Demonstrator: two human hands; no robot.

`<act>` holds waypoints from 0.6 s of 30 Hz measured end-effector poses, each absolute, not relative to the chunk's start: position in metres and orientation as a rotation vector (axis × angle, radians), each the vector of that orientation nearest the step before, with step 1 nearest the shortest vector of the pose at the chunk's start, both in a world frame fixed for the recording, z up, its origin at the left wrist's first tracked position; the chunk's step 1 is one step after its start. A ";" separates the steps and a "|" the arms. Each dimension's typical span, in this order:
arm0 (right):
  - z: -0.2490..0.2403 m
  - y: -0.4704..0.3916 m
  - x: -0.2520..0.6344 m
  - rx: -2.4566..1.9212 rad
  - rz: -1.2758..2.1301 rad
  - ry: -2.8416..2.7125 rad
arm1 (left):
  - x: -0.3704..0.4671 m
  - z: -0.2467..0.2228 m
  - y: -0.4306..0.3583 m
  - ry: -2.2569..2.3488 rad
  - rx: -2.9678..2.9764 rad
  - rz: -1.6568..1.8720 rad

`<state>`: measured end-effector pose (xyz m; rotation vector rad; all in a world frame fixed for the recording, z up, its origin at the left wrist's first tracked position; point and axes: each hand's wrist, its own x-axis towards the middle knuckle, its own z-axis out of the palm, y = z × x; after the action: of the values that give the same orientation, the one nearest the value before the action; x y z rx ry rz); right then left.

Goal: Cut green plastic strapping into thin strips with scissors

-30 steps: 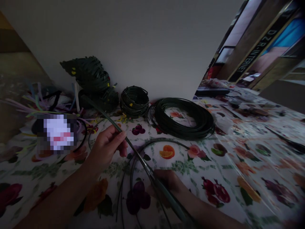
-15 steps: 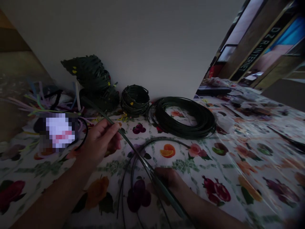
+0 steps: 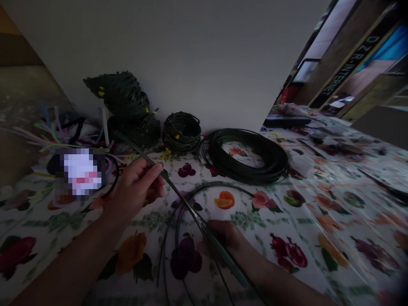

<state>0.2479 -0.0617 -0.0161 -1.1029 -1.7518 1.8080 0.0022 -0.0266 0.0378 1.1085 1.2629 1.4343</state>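
A dark green plastic strip (image 3: 174, 185) slants across the middle, from upper left down to the lower right. My left hand (image 3: 140, 180) pinches it near its upper end between thumb and fingers. Lower down, my right hand (image 3: 225, 236) is closed around the strip, its fingers partly hidden behind it. Close to the right hand the strip looks shiny and parts into narrower lengths; whether a tool is among them I cannot tell. Thin green strands (image 3: 177, 229) curve over the tablecloth between the hands.
A coil of dark green strip (image 3: 277, 163) lies beyond my right hand. Woven dark green baskets (image 3: 124, 97) and a small round basket (image 3: 181, 142) stand against a pale panel (image 3: 197, 55). Coloured pipe-cleaner-like stems (image 3: 57, 131) are at left. A fruit-print tablecloth (image 3: 137, 293) covers the table.
The view has shifted slightly. My left hand appears a little further right and higher, still pinching the strip; the right hand keeps its grip.
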 end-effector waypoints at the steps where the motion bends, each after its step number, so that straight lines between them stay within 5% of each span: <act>1: -0.016 -0.062 0.248 -1.097 1.807 -1.748 | 0.002 0.038 -0.027 1.263 1.108 1.435; 18: -0.010 -0.065 0.246 -1.120 1.883 -1.702 | 0.004 0.040 -0.027 1.253 1.111 1.440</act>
<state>0.2460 -0.0647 -0.0100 -1.1199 -1.7023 1.8828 0.0040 -0.0271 0.0396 1.1112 1.2531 1.4399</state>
